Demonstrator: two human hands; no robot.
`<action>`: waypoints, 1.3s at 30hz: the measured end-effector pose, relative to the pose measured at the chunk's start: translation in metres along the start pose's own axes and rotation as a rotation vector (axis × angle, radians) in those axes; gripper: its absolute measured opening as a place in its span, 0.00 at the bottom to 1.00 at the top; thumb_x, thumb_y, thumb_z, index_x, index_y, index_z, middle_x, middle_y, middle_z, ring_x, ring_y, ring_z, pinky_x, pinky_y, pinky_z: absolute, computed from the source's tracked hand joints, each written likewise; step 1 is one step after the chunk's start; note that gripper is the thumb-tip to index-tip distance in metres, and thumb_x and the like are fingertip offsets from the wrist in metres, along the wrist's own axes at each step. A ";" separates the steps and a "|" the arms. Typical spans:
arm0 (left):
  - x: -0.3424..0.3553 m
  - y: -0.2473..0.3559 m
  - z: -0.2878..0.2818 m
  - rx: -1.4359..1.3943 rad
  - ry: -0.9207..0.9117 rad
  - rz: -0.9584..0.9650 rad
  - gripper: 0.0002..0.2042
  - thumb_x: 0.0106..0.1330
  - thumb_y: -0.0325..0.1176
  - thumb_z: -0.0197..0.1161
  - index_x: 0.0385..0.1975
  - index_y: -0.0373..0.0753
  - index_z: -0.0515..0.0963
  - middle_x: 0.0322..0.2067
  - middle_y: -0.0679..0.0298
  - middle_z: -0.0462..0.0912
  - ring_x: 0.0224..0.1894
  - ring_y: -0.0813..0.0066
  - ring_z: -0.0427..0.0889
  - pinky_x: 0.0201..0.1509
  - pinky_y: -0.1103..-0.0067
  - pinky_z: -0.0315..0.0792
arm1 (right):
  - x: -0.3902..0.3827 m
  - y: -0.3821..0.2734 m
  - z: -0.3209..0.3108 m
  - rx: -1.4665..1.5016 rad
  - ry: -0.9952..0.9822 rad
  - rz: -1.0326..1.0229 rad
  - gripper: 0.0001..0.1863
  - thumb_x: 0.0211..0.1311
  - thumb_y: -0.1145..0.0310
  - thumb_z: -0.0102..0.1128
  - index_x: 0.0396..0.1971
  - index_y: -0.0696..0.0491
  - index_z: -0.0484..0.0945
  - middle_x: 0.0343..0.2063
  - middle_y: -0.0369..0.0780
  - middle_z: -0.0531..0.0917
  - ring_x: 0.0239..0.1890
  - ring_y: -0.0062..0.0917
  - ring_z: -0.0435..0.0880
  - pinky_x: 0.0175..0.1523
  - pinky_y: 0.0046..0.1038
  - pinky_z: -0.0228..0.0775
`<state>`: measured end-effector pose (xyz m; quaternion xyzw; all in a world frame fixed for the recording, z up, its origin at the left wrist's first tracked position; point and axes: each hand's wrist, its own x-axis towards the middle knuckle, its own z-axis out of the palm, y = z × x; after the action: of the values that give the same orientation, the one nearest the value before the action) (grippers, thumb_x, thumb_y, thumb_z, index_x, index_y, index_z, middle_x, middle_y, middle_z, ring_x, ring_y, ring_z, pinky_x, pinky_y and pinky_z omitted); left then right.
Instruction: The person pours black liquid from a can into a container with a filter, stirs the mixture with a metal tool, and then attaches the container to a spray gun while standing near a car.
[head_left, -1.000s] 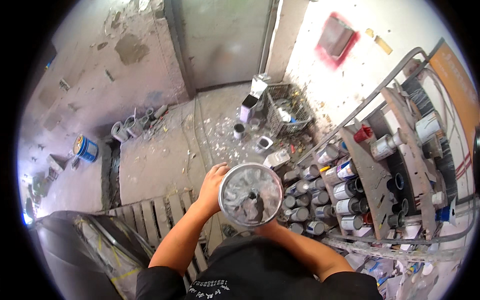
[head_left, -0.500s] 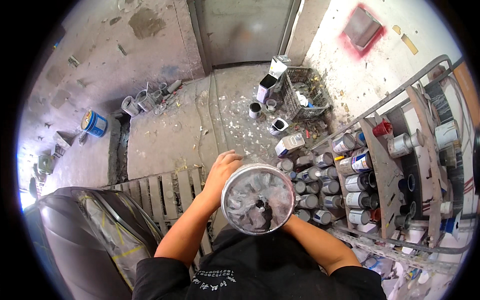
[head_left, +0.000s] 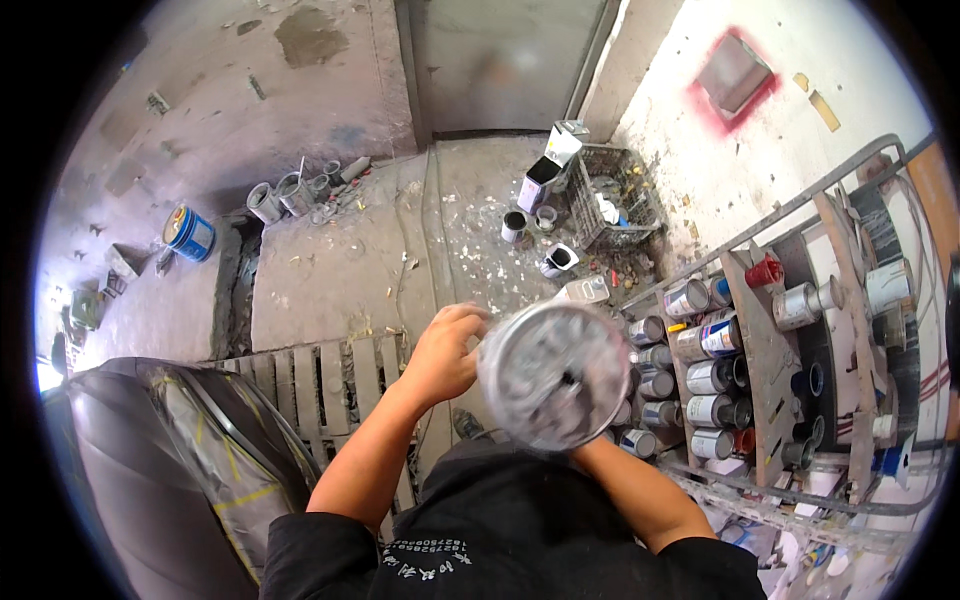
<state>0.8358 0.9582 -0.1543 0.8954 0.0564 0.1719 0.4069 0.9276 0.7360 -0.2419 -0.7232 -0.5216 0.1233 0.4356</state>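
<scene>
A round paint cup with a lid (head_left: 555,375), smeared grey and with a small dark hole near its middle, is held up before my chest. It looks like the top cup of a spray gun; everything beneath it is hidden. My right forearm (head_left: 640,490) runs up behind the cup and appears to support it, though the right hand itself is covered. At the cup's left edge is my left hand (head_left: 447,350), its fingers loosely bent and thumb apart. Nothing shows in it, and whether its fingertips touch the cup I cannot tell.
Shelving with several paint cans (head_left: 710,410) stands at right. A black plastic crate (head_left: 610,235), open tins (head_left: 540,180) and a white jug (head_left: 585,290) are on the floor ahead. Left are a vehicle panel with masking film (head_left: 215,470), slatted boards (head_left: 300,395) and a blue bucket (head_left: 190,235).
The cup has shifted right and slightly up, and is now blurred and tilted. My left hand has stayed nearly in place, so less of it is behind the cup.
</scene>
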 end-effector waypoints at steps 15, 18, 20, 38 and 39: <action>-0.044 0.007 -0.003 -1.744 0.021 -0.304 0.24 0.71 0.46 0.44 0.48 0.31 0.77 0.50 0.48 0.80 0.57 0.52 0.76 0.66 0.60 0.64 | 0.014 -0.041 -0.078 0.858 -0.161 0.350 0.26 0.66 0.52 0.60 0.53 0.60 0.77 0.22 0.36 0.82 0.25 0.16 0.79 0.29 0.18 0.68; -0.057 0.029 -0.004 -1.864 0.107 -0.294 0.25 0.72 0.48 0.44 0.52 0.31 0.75 0.51 0.48 0.79 0.57 0.50 0.75 0.66 0.58 0.64 | 0.009 -0.037 -0.090 0.872 -0.265 0.373 0.34 0.60 0.43 0.62 0.52 0.60 0.77 0.25 0.36 0.83 0.25 0.16 0.80 0.31 0.17 0.68; -0.070 0.040 -0.001 -1.863 0.188 -0.269 0.26 0.72 0.48 0.45 0.54 0.30 0.74 0.52 0.48 0.78 0.58 0.50 0.75 0.66 0.58 0.64 | 0.015 -0.058 -0.090 0.897 -0.251 0.364 0.37 0.58 0.40 0.63 0.51 0.60 0.78 0.26 0.36 0.84 0.24 0.18 0.81 0.30 0.17 0.69; -0.220 0.173 0.104 -1.401 0.964 -0.327 0.16 0.73 0.45 0.53 0.26 0.43 0.67 0.13 0.72 0.61 0.11 0.83 0.58 0.17 0.82 0.55 | -0.023 -0.066 -0.108 1.179 -0.936 0.285 0.37 0.51 0.56 0.73 0.59 0.55 0.70 0.50 0.46 0.82 0.30 0.31 0.85 0.32 0.28 0.79; -0.231 0.179 0.112 -1.306 0.973 -0.352 0.14 0.73 0.44 0.53 0.29 0.42 0.69 0.13 0.73 0.62 0.12 0.83 0.59 0.18 0.82 0.56 | -0.029 -0.085 -0.109 1.159 -0.929 0.270 0.36 0.52 0.57 0.73 0.59 0.55 0.69 0.51 0.47 0.81 0.29 0.31 0.85 0.32 0.28 0.79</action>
<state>0.6526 0.7050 -0.1493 0.2831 0.2540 0.4715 0.7956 0.9291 0.6632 -0.1207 -0.3095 -0.4101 0.7225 0.4627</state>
